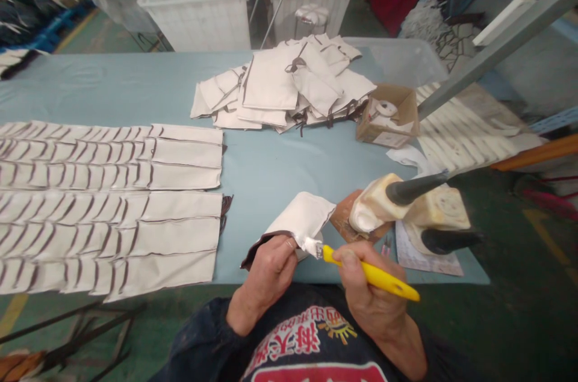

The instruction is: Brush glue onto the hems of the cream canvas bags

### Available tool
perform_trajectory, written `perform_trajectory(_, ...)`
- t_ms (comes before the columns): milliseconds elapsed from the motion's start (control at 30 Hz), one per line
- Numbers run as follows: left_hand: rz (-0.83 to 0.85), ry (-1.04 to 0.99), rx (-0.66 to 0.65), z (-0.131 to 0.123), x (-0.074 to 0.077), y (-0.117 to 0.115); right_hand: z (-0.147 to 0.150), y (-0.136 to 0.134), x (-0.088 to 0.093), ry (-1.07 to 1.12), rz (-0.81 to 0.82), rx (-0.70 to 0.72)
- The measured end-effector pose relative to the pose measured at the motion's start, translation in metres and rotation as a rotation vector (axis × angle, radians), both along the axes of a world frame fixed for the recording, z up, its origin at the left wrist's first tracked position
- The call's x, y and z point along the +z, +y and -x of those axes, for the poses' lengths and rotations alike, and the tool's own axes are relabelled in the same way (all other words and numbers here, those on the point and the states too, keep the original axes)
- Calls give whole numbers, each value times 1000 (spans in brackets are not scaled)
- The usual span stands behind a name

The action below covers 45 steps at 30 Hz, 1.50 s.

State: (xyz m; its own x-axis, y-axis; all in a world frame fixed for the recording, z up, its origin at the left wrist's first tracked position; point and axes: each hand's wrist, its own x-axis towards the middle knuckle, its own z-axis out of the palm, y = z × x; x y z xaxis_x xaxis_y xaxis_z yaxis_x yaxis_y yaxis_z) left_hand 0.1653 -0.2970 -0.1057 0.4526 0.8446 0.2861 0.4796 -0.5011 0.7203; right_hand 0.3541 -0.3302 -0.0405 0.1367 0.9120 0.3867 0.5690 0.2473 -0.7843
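My left hand (270, 271) pinches the dark-edged rim of a cream fabric piece (304, 213) near the front edge of the blue-green table. In my right hand (372, 286) is a brush with a yellow handle (392, 281). Its white-coated bristles touch the fabric beside my left fingertips. Right of the fabric stands a stained whitish container with a black nozzle (377, 204), tilted on a brown piece (343, 216). A second such container (440, 210) is beside it.
Overlapping rows of cream pieces with dark edges (180, 219) cover the table's left. A loose pile of them (271, 81) is at the back, near a cardboard box (391, 114). A grey metal bar (497, 39) slants over the right side. Plastic bins (198, 9) stand behind.
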Motion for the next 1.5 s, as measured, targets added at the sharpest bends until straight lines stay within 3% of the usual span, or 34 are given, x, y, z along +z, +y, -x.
perform_trajectory(100,0,-37,-7,0,-1,2,3,-2,0,116,67,59)
perform_trajectory(233,-13,-40,-20,-2,0,3,-4,2,0,344,128,-135)
perform_trajectory(333,-8,-27,-25,-4,1,3,-9,6,-1,350,109,-232)
perform_trajectory(467,53,-80,-25,-5,-1,2,-4,-4,-8,260,184,-53)
perform_trajectory(600,297,-169,9,-5,10,3,0,-10,-7,380,194,-55)
perform_trajectory(700,581,-273,42,-4,29,7,-7,-3,3,491,208,-98)
perform_trajectory(800,805,-404,52,0,46,10,-17,7,14,542,191,-39)
perform_trajectory(900,986,-507,51,2,56,9,-20,12,13,490,118,46)
perform_trajectory(1100,1215,-669,9,-1,58,-1,-9,19,-2,88,-118,102)
perform_trajectory(1200,1252,-704,44,-1,53,-3,-8,19,-8,-16,-217,68)
perform_trajectory(1333,1273,-726,92,-1,48,-4,-15,7,-12,-22,-205,7)
perform_trajectory(1500,1278,-734,96,-4,50,-6,-14,1,-3,-43,-230,134)
